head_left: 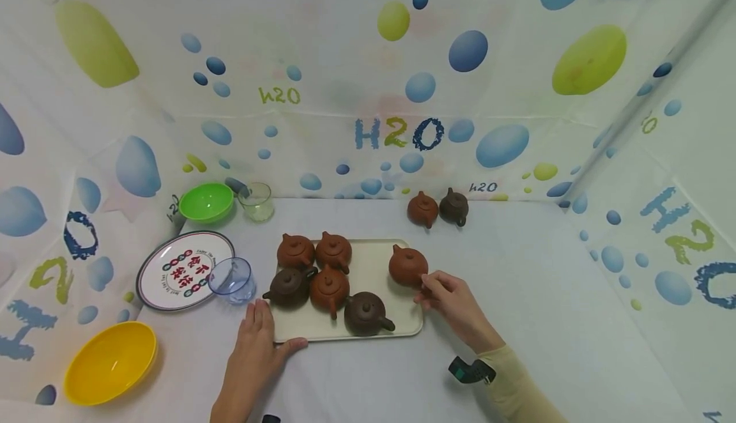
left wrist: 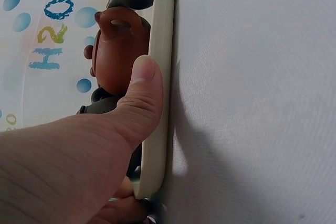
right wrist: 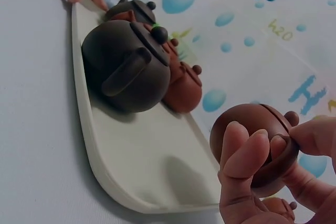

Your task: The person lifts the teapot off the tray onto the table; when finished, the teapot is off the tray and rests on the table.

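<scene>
A person's left hand [head_left: 255,340] is bracing the near-left corner of a cream rectangular plastic tray [head_left: 376,268] on a white cloth-covered desk [head_left: 517,295], fingers flat beside the rim and the thumb [left wrist: 143,95] pressing on its near edge. The right hand [head_left: 445,295] is pinching the handle of a reddish-brown round clay teapot [head_left: 407,265] between thumb and curled fingers at the tray's right end; the right wrist view suggests the pot is sitting just off the tray floor, though that cannot be told for certain.

Five more small clay teapots are crowding the tray: a dark brown one [head_left: 366,312] nearest the person, a red-brown one [head_left: 329,287] and a second dark one [head_left: 289,285] behind it, then two red-brown ones [head_left: 296,250] [head_left: 334,251] at the far edge. To handle the held pot well, the grip is best kept firm on the handle and the pot level so its lid stays seated, with the left hand pinning the tray against sliding.

Left of the tray, a clear bluish plastic cup [head_left: 232,279] is leaning against a round printed plate [head_left: 172,271], with a yellow plastic bowl [head_left: 110,362] nearer. Farther back are standing a green plastic bowl [head_left: 206,201], a clear glass cup [head_left: 256,201] and two more teapots, red-brown [head_left: 423,209] and dark brown [head_left: 454,206], against the bubble-printed backdrop [head_left: 368,78].
</scene>
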Tool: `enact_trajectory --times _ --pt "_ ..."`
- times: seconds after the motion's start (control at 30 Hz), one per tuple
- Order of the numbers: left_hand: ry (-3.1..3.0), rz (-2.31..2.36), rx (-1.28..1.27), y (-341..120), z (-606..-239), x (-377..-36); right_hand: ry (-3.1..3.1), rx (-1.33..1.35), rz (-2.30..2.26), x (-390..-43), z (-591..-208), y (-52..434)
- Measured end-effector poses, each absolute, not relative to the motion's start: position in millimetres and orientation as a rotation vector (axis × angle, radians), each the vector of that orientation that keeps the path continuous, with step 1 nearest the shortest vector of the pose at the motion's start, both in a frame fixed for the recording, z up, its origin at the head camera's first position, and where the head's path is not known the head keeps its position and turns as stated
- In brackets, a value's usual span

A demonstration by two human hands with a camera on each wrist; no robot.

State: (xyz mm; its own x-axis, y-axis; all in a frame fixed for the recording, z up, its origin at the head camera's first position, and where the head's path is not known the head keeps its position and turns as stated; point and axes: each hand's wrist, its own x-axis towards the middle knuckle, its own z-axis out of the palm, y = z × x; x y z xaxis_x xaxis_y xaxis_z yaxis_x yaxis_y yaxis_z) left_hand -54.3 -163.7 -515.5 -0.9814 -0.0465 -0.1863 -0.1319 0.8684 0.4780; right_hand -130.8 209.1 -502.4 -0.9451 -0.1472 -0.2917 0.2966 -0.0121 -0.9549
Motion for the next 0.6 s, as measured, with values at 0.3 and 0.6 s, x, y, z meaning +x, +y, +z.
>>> enact_trajectory --times 0.3,0.6 --pt "2.864 0.77 -0.139 -163 -514 -54 1.98 0.206 -2.041 -123 -501 228" --pt "2.869 0.766 -0.126 -163 -513 -54 2.038 0.294 -2.004 -108 -505 255"
